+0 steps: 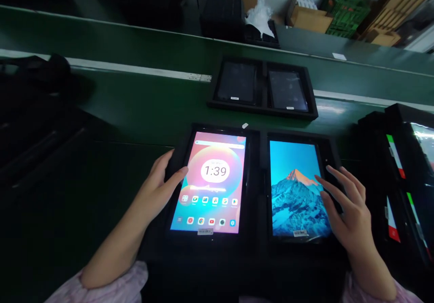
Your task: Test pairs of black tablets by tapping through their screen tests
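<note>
The label on the left tablet is too small to read, with both sleeves cropped.

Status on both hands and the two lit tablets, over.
Left hand at edge of left tablet. Right hand open over edge of right tablet. Both lit, white scrap clear of them.

pass: green bench left of far tray | block: right-side trays

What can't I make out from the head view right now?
Head view, all:
Left hand: some fingertips, hidden by the hand itself and the black tray.
Label on the pink-screened tablet: print too small.
Black items, far left: dim, blurred, cut off by the edge.
</note>
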Available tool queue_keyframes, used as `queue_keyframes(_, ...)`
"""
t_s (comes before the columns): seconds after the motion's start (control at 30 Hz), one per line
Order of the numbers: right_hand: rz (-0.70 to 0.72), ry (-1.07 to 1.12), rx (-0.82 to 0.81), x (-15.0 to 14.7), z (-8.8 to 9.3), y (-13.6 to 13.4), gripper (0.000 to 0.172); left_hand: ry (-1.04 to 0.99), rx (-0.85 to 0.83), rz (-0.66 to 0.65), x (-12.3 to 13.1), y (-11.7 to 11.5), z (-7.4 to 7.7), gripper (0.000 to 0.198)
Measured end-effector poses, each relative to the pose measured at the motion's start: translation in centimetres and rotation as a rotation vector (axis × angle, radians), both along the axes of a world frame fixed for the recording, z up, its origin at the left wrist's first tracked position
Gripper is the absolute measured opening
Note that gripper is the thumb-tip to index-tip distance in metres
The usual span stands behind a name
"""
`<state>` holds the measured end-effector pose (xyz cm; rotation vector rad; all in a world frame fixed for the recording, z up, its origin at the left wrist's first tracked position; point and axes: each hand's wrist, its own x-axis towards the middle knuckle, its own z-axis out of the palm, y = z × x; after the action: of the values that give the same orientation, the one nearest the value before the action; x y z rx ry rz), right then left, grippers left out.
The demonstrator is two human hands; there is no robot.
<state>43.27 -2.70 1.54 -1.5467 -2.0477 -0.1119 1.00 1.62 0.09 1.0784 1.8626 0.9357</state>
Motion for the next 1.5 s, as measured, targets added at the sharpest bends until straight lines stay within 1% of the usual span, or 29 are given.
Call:
queue_keyframes(0.2, 0.039, 0.014, 0.068, 0.1, 0.0, 0.0, 0.025, 0.009, 0.008, 0.021, 0.2, -1.0, -0.1, 0.068)
queue_keyframes(0.33, 0.025, 0.046, 0.063, 0.0, -0.1, 0.1, 0.024, -0.001, -0.003, 0.018, 0.4, -1.2, 0.4, 0.07)
queue_keyframes(0.4, 0.03, 0.048, 0.058, -0.1, -0.1, 0.1, 0.024, -0.003, -0.021, 0.006, 0.4, -1.2, 0.4, 0.071)
queue_keyframes(0.57, 0.143, 0.059, 0.061, -0.6, 0.3, 0.2, 0.024, 0.017, 0.017, -0.008, 0.1, -1.1, -0.5, 0.074)
queue_keyframes(0.6, 0.167, 0.067, 0.057, -0.7, 0.4, 0.2, 0.024, 0.028, 0.021, -0.025, 0.0, -1.3, -0.5, 0.075)
queue_keyframes(0.67, 0.198, 0.084, 0.053, -0.8, 0.6, 0.2, 0.023, 0.08, 0.002, -0.103, -0.1, -1.9, -0.2, 0.085)
queue_keyframes(0.8, 0.18, 0.11, 0.023, -0.8, 1.1, -0.2, 0.021, 0.292, -0.088, -0.321, 0.0, -4.7, 1.0, 0.112)
queue_keyframes(0.87, 0.179, 0.127, -0.008, -0.9, 1.4, -0.7, 0.023, 0.375, -0.099, -0.401, 0.2, -6.5, 1.1, 0.114)
queue_keyframes(0.97, 0.211, 0.179, -0.051, -0.9, 1.5, -1.7, 0.026, 0.44, -0.09, -0.438, 0.3, -8.2, 0.6, 0.114)
queue_keyframes(1.07, 0.236, 0.218, -0.065, -0.6, 1.2, -3.0, 0.027, 0.395, -0.108, -0.461, -0.4, -8.4, 0.3, 0.11)
queue_keyframes(1.13, 0.221, 0.237, -0.051, -0.3, 1.0, -3.5, 0.028, 0.327, -0.101, -0.464, -1.3, -7.9, 0.2, 0.103)
queue_keyframes(1.2, 0.187, 0.257, -0.051, -0.2, 0.9, -3.8, 0.031, 0.26, -0.092, -0.449, -2.2, -7.4, 0.2, 0.1)
queue_keyframes(1.3, 0.177, 0.301, -0.069, -0.2, 0.8, -3.6, 0.031, 0.183, -0.145, -0.449, -2.9, -6.9, 0.0, 0.106)
queue_keyframes(1.4, 0.173, 0.323, -0.071, -0.5, 0.9, -3.3, 0.029, 0.147, -0.21, -0.462, -3.2, -6.9, -0.4, 0.109)
queue_keyframes(1.5, 0.19, 0.309, -0.069, -0.8, 1.4, -3.3, 0.03, 0.133, -0.202, -0.454, -3.6, -7.3, -0.8, 0.108)
